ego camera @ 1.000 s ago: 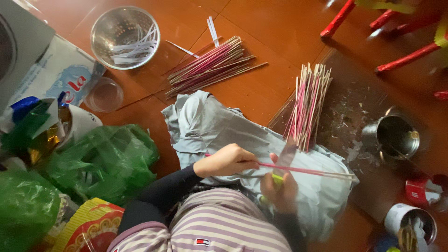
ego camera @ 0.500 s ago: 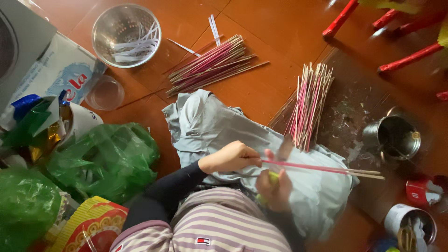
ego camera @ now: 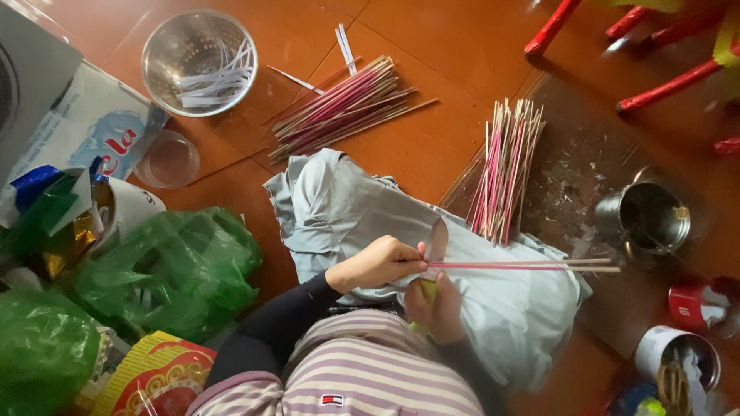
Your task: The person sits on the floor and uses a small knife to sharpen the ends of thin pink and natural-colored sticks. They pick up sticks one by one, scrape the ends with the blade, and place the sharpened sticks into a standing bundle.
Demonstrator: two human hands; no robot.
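1. Mid-wrap: left hand pinched on thin pink-and-tan incense sticks, right hand closed round a small yellow-green thing underneath.
2. Sticks lying level across pale grey cloth on the lap.
3. Next probably needs steady ends, slow turning.

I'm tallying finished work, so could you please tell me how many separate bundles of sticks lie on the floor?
2: one bundle beside the metal colander, another bundle by the grey cloth's upper edge. More may be hidden.
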